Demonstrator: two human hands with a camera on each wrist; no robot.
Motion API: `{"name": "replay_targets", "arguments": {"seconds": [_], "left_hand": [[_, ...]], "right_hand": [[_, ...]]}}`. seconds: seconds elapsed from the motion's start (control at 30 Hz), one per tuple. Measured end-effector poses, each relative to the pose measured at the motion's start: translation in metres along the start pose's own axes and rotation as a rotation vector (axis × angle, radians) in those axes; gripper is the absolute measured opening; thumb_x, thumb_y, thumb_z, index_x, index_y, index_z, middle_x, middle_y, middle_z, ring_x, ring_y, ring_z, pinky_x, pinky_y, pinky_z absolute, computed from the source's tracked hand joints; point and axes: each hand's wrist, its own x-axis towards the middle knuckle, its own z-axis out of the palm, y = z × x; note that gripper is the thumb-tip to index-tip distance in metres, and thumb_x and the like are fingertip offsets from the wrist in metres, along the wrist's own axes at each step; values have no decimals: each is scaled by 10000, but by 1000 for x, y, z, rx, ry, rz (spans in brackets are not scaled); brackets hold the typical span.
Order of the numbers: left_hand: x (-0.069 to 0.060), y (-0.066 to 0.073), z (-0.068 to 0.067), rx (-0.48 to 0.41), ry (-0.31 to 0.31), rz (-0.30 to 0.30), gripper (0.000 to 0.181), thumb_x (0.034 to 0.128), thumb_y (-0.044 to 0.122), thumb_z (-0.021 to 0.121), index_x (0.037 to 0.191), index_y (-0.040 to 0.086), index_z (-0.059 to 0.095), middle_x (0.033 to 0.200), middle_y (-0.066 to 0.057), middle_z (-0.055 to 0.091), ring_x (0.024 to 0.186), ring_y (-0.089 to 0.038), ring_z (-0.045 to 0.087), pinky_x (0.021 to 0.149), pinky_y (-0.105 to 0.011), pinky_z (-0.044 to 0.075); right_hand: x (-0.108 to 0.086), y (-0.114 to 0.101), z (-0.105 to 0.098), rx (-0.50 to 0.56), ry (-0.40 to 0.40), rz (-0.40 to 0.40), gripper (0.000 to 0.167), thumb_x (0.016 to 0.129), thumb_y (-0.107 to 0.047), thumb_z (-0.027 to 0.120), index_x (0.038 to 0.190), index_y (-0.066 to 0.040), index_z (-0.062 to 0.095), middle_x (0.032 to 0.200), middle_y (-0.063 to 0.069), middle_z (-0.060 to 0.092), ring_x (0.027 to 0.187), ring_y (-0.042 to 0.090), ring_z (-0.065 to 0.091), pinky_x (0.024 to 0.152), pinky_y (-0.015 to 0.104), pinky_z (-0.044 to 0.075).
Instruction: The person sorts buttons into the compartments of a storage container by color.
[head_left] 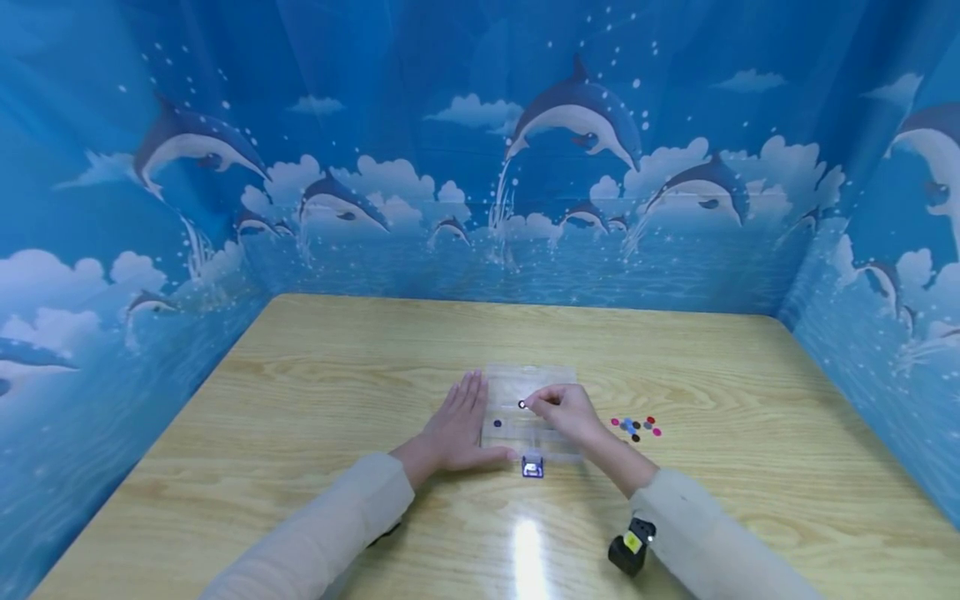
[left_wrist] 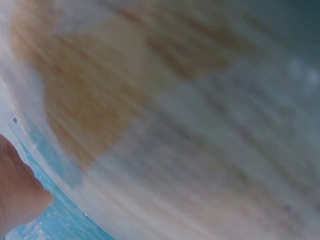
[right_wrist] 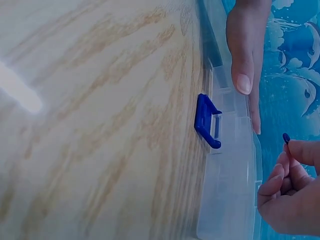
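Observation:
A clear plastic box (head_left: 557, 447) with divided compartments lies on the table, its blue latch (head_left: 532, 466) hanging out at the near side. My left hand (head_left: 459, 427) rests along the box's left edge, fingers straight and thumb at the near corner. Over the box, my right hand (head_left: 567, 412) pinches a small dark disc (right_wrist: 286, 137) between thumb and fingertips. Another dark disc (head_left: 497, 423) lies at the box's left part. In the left wrist view, mostly blurred surface shows, with part of a hand (left_wrist: 20, 192) at the left edge.
Right of the box, several small coloured discs (head_left: 636, 427), pink, red, blue, grey and black, lie loose on the wooden table (head_left: 360, 350). A black device with a yellow mark (head_left: 632, 543) sits at the right sleeve. Dolphin-printed curtains (head_left: 450, 167) enclose the table's back and sides.

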Motion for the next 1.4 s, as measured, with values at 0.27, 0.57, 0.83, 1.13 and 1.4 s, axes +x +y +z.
{"name": "replay_targets", "arguments": {"seconds": [0.27,0.57,0.83,1.13,1.4], "left_hand": [[0,0,0,7,-8,-5,1106,796,763,392,1475,-14,-5,1544,-171,-96,1441,-291,-69,1186,-417,58],[0,0,0,21,-21,-5,1102,801,757,392,1473,-19,-10,1541,-180,-101,1438,-300,-75,1186,-416,58],[0,0,0,13,-9,3,1093,808,744,404,1473,-26,3,1544,-190,-79,1440,-311,-61,1186,-426,63],[1,0,0,10,-16,-4,1109,797,763,392,1472,-18,-14,1542,-177,-94,1439,-294,-73,1186,-413,55],[-1,1,-1,-8,-6,0,1097,802,746,415,1474,-22,12,1547,-184,-74,1441,-304,-59,1186,-432,70]], "right_hand": [[4,-5,7,-29,-6,27,138,861,-76,597,896,18,692,901,114,685,749,119,540,649,194,446],[8,-8,17,-49,-32,42,119,843,-56,605,884,0,702,885,93,685,724,114,522,629,182,432],[12,-10,22,-91,-52,31,97,842,-60,623,873,-14,703,901,92,685,767,128,539,665,193,445],[14,-12,27,-144,-56,6,89,831,-36,630,836,6,708,858,106,705,706,104,534,613,171,435],[13,-14,33,-154,-55,5,80,821,-17,636,849,10,707,842,103,709,722,112,571,660,203,492]]}}
